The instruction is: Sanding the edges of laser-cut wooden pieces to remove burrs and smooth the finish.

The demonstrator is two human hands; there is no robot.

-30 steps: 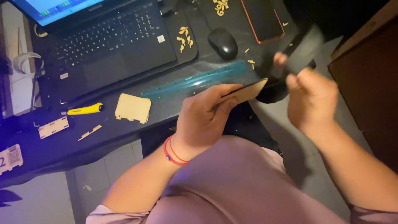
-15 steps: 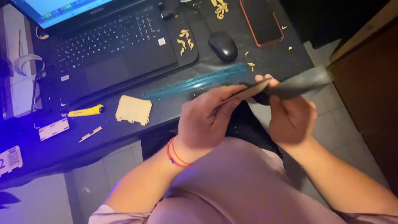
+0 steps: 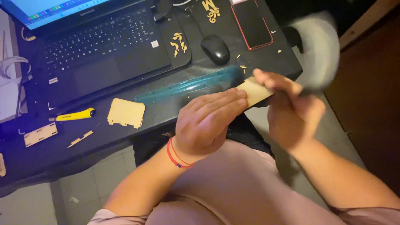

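Laptop [image 3: 96,46]: on the surface [image 3: 166,112], far left.
Mouse [image 3: 215,48]: right of laptop.
Phone [image 3: 251,23]: right of mouse, behind it.
Ruler [image 3: 183,86]: before mouse.
Knife [image 3: 74,115]: before laptop.
Wooden panel [image 3: 126,113]: right of knife.
Wooden piece [image 3: 255,91]: between both hands, at surface edge.

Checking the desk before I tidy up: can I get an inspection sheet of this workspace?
Surface: black desk, scattered wood scraps.
Job's things: thin wooden panel held by both hands; a blurred grey sheet at the right hand.
Clutter: laptop, mouse, phone, teal ruler, yellow utility knife, notched wooden pieces.
Grippers: left hand and right hand grip the panel.
Cables: white cable at left.
Surroundings: tiled floor.
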